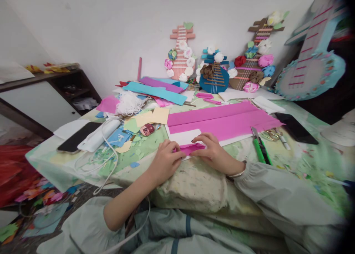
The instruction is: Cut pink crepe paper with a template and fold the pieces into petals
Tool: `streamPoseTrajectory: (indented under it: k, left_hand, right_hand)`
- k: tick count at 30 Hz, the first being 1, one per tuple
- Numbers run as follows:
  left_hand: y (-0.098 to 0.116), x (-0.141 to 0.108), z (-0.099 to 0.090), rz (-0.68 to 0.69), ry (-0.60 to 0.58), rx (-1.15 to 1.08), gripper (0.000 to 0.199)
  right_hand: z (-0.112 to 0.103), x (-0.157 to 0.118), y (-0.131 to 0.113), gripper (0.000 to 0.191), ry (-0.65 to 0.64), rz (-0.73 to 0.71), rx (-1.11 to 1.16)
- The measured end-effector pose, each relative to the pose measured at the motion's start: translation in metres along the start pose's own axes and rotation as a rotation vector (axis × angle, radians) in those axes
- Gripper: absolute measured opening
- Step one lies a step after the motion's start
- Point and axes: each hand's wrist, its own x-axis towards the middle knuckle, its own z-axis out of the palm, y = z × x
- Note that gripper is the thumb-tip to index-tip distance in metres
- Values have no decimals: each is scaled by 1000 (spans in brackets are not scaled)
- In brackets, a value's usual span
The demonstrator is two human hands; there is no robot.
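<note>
A small folded strip of magenta paper [192, 149] lies at the table's front edge, partly hidden by my fingers. My left hand [166, 158] pinches its left end between thumb and fingers. At the other end, my right hand [213, 154] has its thumb and fingers closed on the strip. White paper [185, 137] shows just beyond it. Behind that spreads a large creased magenta sheet [224, 119]. To the right of my right hand lies a green utility knife [259, 144], its blade pointing away from me.
Phones [79, 136] [296, 128] lie at both sides. Left are a white power strip [100, 134], a cable, paper scraps [116, 137] and tangled white string [130, 104]. Turquoise paper [155, 93] lies behind. Flower-decorated paper instruments [181, 54] lean on the wall.
</note>
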Motion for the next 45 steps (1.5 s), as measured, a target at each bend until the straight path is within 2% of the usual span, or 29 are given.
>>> streamPoseTrajectory:
  k: [11, 25, 31, 35, 39, 41, 43, 45]
  left_hand:
    - [-5, 11, -17, 220, -169, 171, 22]
    - [-15, -1, -26, 280, -164, 149, 18]
    - [-18, -5, -29, 301, -142, 131, 18]
    - [-20, -7, -32, 308, -146, 111, 20]
    - [-21, -10, -35, 283, -158, 49, 19]
    - [-21, -10, -34, 244, -118, -40, 18]
    - [-21, -5, -32, 152, -15, -144, 19]
    - [-19, 7, -26, -29, 41, -209, 20]
  right_hand:
    - [-7, 1, 2, 17, -48, -112, -113]
    - [-27, -5, 13, 21, -120, -130, -122]
    - [-29, -6, 16, 29, -147, -128, -119]
    - [-30, -6, 16, 26, -151, -125, -105]
    - [-28, -7, 19, 28, -103, -117, -47]
    - [-26, -7, 22, 29, -47, -96, 15]
    - [-22, -6, 23, 31, 0, -73, 91]
    - [-19, -5, 23, 32, 43, -38, 171]
